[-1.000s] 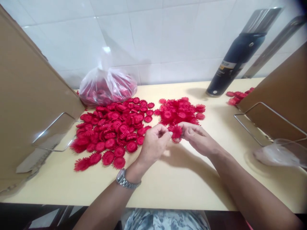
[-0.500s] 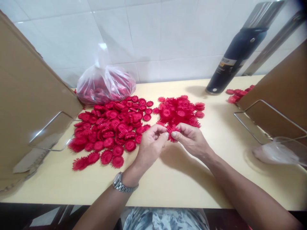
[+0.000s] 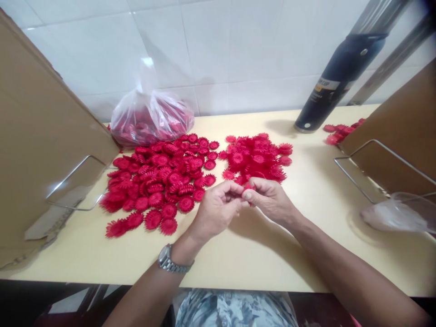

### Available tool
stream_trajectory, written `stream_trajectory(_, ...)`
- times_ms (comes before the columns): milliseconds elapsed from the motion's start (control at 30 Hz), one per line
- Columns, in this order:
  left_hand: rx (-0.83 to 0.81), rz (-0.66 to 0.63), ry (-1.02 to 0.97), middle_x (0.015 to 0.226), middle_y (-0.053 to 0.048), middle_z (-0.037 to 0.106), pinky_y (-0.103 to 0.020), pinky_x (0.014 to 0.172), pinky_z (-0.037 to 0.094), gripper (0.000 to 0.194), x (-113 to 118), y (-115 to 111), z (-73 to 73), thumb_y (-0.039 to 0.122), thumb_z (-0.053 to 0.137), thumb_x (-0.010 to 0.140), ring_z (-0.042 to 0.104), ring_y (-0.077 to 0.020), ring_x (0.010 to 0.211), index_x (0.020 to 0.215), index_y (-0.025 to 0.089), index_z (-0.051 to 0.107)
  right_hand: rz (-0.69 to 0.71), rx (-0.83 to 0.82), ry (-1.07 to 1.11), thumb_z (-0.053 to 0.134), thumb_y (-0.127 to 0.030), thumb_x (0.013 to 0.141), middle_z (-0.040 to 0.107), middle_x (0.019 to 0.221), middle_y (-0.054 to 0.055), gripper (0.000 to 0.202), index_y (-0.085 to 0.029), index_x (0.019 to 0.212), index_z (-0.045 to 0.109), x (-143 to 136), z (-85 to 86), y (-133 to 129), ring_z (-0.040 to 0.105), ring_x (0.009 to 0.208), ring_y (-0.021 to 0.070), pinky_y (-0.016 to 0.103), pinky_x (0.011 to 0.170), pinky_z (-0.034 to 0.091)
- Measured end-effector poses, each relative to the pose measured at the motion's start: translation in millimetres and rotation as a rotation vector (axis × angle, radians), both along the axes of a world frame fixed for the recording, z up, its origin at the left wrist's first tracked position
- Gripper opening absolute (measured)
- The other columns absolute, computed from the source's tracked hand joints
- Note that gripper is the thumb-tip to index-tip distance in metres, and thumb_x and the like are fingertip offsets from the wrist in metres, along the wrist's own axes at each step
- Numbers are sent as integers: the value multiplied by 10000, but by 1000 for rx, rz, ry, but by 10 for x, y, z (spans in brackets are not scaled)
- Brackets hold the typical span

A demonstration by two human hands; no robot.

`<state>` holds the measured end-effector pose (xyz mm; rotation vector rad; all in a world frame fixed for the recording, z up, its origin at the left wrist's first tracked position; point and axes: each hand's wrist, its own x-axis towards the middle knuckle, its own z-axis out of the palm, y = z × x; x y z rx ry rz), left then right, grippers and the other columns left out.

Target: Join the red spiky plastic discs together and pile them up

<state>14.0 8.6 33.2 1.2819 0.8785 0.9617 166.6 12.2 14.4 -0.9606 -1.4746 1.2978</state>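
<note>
A small red flower-shaped piece with a toothed edge is pinched between my hands, mostly covered by the fingers. My left hand, with a metal watch on its wrist, has thumb and fingers closed at the piece's left side. On the other side, my right hand grips it between thumb and forefinger. Just beyond the fingers lies a loose pile of red flower pieces. To the left spreads a larger heap of thicker, stacked-looking red flower pieces.
A tied clear bag of red pieces sits by the tiled wall. A dark blue bottle stands at the back right. Cardboard panels with wire stands flank the table. A crumpled plastic bag lies at right.
The red flower piece has turned from face-on to nearly edge-on and is more hidden. My left fingers have moved right, closer to my right hand.
</note>
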Motion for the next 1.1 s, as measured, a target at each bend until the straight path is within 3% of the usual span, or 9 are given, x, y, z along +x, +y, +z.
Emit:
stream_trajectory(133, -122, 59, -183, 546, 24, 604, -209, 461, 428, 114, -35, 29, -17, 164, 722, 616, 530, -84, 448, 669, 141, 623, 164, -13, 146, 558, -452, 839, 544, 628, -10, 335, -184, 652, 482, -20, 30, -15, 564, 610, 119, 263, 596, 451)
stream_trajectory(200, -154, 109, -247, 557, 22, 616, -214, 475, 439, 83, -47, 32, -39, 141, 705, 607, 538, -85, 454, 651, 145, 635, 168, -10, 164, 565, -396, 850, 544, 654, -9, 281, -183, 677, 506, -27, 38, -16, 573, 649, 120, 268, 632, 461)
stream_trajectory(467, -84, 229, -236, 585, 38, 575, -194, 460, 388, 72, -8, 9, -78, 112, 682, 610, 497, -66, 490, 613, 157, 627, 59, 36, 104, 590, -319, 839, 595, 685, -6, 164, -191, 752, 536, -60, -5, -23, 562, 628, 113, 256, 600, 462)
stream_trajectory(600, -19, 260, -190, 569, 37, 549, -194, 453, 369, 66, 8, -2, -108, 124, 673, 638, 474, -58, 472, 601, 144, 622, -20, 65, -29, 569, -332, 845, 587, 693, 7, 164, -185, 777, 537, -65, -55, -52, 559, 641, 130, 280, 608, 463)
stream_trajectory(867, -222, 290, -399, 454, 42, 541, -194, 448, 386, 80, 86, -35, -52, 113, 648, 602, 480, -68, 402, 603, 148, 577, -117, 109, 43, 519, -275, 844, 522, 630, -18, 178, -198, 696, 457, -126, 11, -83, 480, 577, 109, 255, 545, 402)
stream_trajectory(1000, -229, 319, -431, 422, 48, 516, -191, 442, 386, 98, 75, -7, -16, 100, 641, 607, 472, -65, 392, 601, 149, 557, -217, 124, -29, 523, -243, 821, 464, 607, -34, 160, -193, 683, 458, -87, 16, -49, 414, 547, 93, 235, 512, 354)
stream_trajectory(1100, -181, 440, -504, 411, 66, 493, -191, 450, 403, 127, -6, 55, 23, 96, 640, 612, 461, -59, 388, 599, 160, 531, -403, 161, -52, 488, -232, 825, 426, 551, -50, 172, -203, 666, 430, 30, 25, 31, 383, 492, 86, 221, 472, 331)
